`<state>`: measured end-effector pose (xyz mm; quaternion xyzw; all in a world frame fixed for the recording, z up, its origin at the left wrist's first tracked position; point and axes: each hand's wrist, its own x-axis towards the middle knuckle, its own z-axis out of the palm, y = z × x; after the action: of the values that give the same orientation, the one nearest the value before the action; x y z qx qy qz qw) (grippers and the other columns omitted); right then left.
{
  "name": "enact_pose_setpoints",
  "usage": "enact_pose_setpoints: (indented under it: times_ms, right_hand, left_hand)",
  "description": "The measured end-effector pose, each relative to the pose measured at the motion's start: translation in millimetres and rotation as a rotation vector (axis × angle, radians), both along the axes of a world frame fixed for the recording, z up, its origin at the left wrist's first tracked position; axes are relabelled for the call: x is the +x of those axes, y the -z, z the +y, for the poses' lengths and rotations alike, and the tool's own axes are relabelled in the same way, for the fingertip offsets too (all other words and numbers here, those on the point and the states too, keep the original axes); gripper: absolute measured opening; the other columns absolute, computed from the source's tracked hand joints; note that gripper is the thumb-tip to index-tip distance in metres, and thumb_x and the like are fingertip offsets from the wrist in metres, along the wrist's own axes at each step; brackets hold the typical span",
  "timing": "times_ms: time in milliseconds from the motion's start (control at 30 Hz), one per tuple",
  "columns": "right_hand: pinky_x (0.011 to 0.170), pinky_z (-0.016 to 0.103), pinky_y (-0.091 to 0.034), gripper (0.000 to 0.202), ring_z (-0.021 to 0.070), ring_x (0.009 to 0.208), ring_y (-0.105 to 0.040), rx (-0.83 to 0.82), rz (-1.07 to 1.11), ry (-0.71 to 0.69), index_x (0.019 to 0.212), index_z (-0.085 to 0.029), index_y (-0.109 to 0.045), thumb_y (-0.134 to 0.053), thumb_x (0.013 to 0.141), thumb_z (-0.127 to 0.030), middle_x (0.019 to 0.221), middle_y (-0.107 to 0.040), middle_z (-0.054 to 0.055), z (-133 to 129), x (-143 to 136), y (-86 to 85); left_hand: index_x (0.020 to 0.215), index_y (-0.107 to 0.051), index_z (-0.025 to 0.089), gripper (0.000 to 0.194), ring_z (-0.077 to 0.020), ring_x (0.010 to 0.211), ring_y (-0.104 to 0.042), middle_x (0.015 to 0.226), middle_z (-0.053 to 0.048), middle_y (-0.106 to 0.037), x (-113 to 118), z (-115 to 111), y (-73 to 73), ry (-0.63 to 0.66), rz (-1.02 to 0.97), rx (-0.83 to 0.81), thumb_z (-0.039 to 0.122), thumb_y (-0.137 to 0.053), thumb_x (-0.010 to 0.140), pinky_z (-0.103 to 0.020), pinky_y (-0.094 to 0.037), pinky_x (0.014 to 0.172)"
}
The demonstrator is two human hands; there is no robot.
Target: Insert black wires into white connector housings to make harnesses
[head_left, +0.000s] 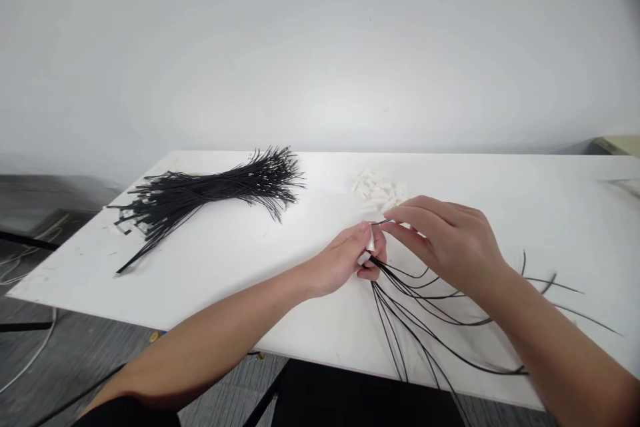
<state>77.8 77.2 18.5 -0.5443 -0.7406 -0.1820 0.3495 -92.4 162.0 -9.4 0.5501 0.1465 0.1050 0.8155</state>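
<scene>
My left hand (353, 255) is closed around a small white connector (371, 240) and a second white piece (364, 258) with black wires (420, 327) running out of it. Those wires fan out to the right, below my right forearm and over the front of the table. Thumb and fingers of my right hand (445, 230) pinch the end of a black wire (381, 221) at the top of the white connector. Whether the wire tip is inside the connector I cannot tell.
A large bundle of black wires (215, 190) lies on the white table (300, 300) at the left. Behind my hands is a pile of small white pieces (377, 190). A white wall (320, 53) stands along the back. Cables (50, 347) hang at the lower left.
</scene>
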Motion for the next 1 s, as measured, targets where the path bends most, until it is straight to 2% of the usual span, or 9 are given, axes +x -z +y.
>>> enact_pose_setpoints:
  times_ms: [100, 300, 533, 633, 833, 933, 1000]
  right_hand:
    - [0.055, 0.023, -0.044, 0.012, 0.0080, 0.063, -0.060, 0.023, -0.085, 0.025, 0.095, -0.020, -0.062, -0.063, 0.086, -0.014, 0.085, -0.071, -0.001, -1, 1, -2.0]
    - [0.051, 0.024, -0.037, 0.010, 0.0062, 0.052, -0.049, 0.069, -0.334, 0.064, 0.082, -0.019, -0.060, -0.061, 0.083, -0.009, 0.071, -0.066, -0.004, 0, 1, -8.0]
    - [0.048, 0.023, -0.035, 0.009, 0.0062, 0.051, -0.041, 0.037, -0.366, 0.057, 0.087, -0.016, -0.059, -0.056, 0.087, -0.008, 0.067, -0.059, -0.003, -2, -1, -8.9]
    - [0.049, 0.023, -0.039, 0.010, 0.0075, 0.054, -0.045, -0.036, -0.276, -0.020, 0.088, -0.016, -0.058, -0.056, 0.087, -0.007, 0.068, -0.058, -0.002, -4, 0, -7.4]
    - [0.064, 0.025, -0.053, 0.017, 0.0126, 0.077, -0.067, -0.038, 0.040, -0.146, 0.097, -0.020, -0.063, -0.067, 0.082, -0.015, 0.089, -0.072, 0.000, -9, 0, -13.2]
    - [0.061, 0.022, -0.053, 0.012, 0.0100, 0.071, -0.068, -0.156, 0.262, -0.159, 0.093, -0.022, -0.068, -0.063, 0.085, -0.016, 0.085, -0.073, -0.002, -9, -3, -15.7]
    - [0.053, 0.020, -0.049, 0.010, 0.0080, 0.062, -0.065, -0.180, 0.288, -0.093, 0.090, -0.022, -0.069, -0.061, 0.087, -0.016, 0.078, -0.073, -0.004, -8, -5, -13.2]
  left_hand:
    - [0.076, -0.042, 0.018, 0.046, -0.0063, 0.051, -0.032, 0.071, 0.003, -0.043, 0, 1, 1.5, 0.012, 0.007, -0.005, 0.058, -0.031, 0.095, -0.024, -0.024, 0.052]
    - [0.075, -0.041, 0.017, 0.045, -0.0062, 0.052, -0.029, 0.069, 0.003, -0.040, 0, 0, 0.1, -0.013, 0.006, 0.015, 0.056, -0.031, 0.095, -0.024, -0.023, 0.052]
    - [0.077, -0.044, 0.017, 0.044, -0.0076, 0.058, -0.026, 0.072, 0.003, -0.036, 1, -3, 0.2, -0.130, 0.082, 0.067, 0.058, -0.041, 0.091, -0.023, -0.022, 0.052]
    - [0.078, -0.045, 0.017, 0.044, -0.0077, 0.058, -0.027, 0.073, 0.002, -0.038, 1, -2, 0.3, -0.132, 0.075, 0.068, 0.058, -0.040, 0.091, -0.023, -0.023, 0.053]
    - [0.077, -0.043, 0.018, 0.046, -0.0078, 0.055, -0.025, 0.068, 0.003, -0.037, 0, 0, -1.6, -0.159, 0.023, 0.041, 0.061, -0.037, 0.091, -0.022, -0.022, 0.050]
    - [0.078, -0.044, 0.018, 0.046, -0.0078, 0.055, -0.026, 0.068, 0.003, -0.039, 0, 0, -2.5, -0.173, 0.039, 0.068, 0.061, -0.037, 0.091, -0.022, -0.023, 0.050]
    - [0.078, -0.044, 0.018, 0.046, -0.0079, 0.055, -0.026, 0.069, 0.003, -0.039, 0, 0, -2.9, -0.194, 0.051, 0.090, 0.061, -0.039, 0.091, -0.022, -0.023, 0.051]
